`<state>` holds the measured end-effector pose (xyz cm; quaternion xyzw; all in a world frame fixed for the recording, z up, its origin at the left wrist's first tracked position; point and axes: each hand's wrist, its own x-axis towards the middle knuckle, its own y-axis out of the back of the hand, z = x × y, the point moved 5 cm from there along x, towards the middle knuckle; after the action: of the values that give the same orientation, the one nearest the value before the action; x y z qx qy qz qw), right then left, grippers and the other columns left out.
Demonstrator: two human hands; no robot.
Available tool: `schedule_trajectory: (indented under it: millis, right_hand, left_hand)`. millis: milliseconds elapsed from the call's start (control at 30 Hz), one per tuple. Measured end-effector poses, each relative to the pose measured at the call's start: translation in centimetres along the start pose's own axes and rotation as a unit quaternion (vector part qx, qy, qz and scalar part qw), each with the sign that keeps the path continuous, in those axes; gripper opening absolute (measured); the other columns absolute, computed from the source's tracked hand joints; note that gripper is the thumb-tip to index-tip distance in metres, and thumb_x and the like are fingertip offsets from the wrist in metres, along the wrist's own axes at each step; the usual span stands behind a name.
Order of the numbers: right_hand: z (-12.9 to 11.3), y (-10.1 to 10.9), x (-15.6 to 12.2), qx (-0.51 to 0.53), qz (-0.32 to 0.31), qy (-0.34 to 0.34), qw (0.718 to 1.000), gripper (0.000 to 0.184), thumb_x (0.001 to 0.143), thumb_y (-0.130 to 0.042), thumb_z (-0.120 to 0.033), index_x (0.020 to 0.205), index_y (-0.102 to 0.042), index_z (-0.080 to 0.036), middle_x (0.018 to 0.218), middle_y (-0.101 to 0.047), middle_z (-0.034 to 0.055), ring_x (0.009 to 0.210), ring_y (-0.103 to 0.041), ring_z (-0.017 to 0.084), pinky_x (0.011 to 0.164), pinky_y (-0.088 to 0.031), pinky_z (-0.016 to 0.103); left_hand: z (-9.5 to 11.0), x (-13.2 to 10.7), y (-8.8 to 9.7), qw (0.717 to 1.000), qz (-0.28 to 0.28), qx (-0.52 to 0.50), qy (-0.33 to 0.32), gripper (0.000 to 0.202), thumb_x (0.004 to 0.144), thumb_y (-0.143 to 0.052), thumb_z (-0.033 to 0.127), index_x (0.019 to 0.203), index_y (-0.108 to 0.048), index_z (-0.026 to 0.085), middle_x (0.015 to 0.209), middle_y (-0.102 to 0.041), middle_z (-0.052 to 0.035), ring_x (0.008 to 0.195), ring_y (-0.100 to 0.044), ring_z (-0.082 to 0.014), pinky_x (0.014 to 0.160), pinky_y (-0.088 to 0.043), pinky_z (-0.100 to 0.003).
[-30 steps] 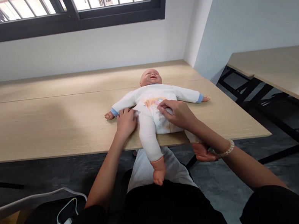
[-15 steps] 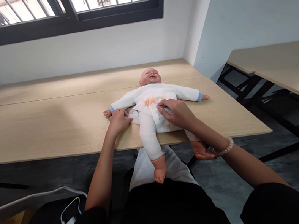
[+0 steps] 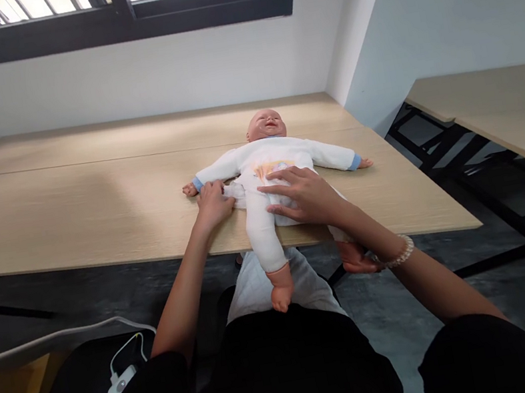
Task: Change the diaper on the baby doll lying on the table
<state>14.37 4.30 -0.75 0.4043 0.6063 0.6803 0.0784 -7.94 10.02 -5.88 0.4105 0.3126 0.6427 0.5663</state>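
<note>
A baby doll in a white romper lies face up on the wooden table, arms spread, legs hanging over the near edge. My left hand is at the doll's side and pinches a fold of white cloth at its hip. My right hand lies flat on the doll's belly and hip with fingers stretched out. A bead bracelet is on my right wrist.
A second wooden table on a black frame stands at the right. A white charger with cable rests on a black seat at lower left. A white wall and dark-framed window are behind the table.
My right hand has gone from pinching the romper at the belly to lying flat across it. My left hand has slid slightly right onto the cloth at the hip.
</note>
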Motion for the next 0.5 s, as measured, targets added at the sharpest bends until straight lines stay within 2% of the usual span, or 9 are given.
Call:
schedule_trajectory:
  millis: [167, 300, 500]
  right_hand:
    - [-0.2, -0.1, 0.6, -0.018, -0.032, 0.0, 0.999, 0.041, 0.1, -0.061, -0.045, 0.138, -0.067, -0.03, 0.14, -0.062, 0.0104, 0.126, -0.054, 0.032, 0.102, -0.042, 0.049]
    - [-0.9, -0.3, 1.5, -0.045, -0.071, 0.005, 0.996, 0.044, 0.101, -0.059, -0.05, 0.139, -0.066, -0.03, 0.14, -0.062, 0.0121, 0.126, -0.051, 0.034, 0.098, -0.04, 0.048]
    - [-1.6, -0.1, 2.7, -0.058, -0.09, -0.001, 0.994, 0.042, 0.098, -0.064, -0.05, 0.134, -0.07, -0.03, 0.133, -0.063, 0.0135, 0.12, -0.053, 0.036, 0.095, -0.041, 0.049]
  left_hand:
    - [-0.1, 0.3, 0.2, 0.99, 0.018, -0.138, -0.029, 0.004, 0.086, -0.056, 0.025, 0.087, -0.059, 0.021, 0.086, -0.064, -0.0046, 0.094, -0.058, -0.0261, 0.087, -0.047, -0.036]
    - [0.1, 0.4, 0.2, 0.98, 0.027, -0.198, -0.023, 0.015, 0.085, -0.061, 0.03, 0.074, -0.058, 0.021, 0.073, -0.06, -0.0024, 0.084, -0.057, -0.0239, 0.078, -0.044, -0.032]
    - [-0.3, 0.5, 0.7, 0.946, 0.057, -0.318, 0.002, 0.013, 0.073, -0.075, 0.021, 0.071, -0.062, 0.019, 0.067, -0.056, 0.0013, 0.07, -0.054, -0.0175, 0.068, -0.043, -0.028]
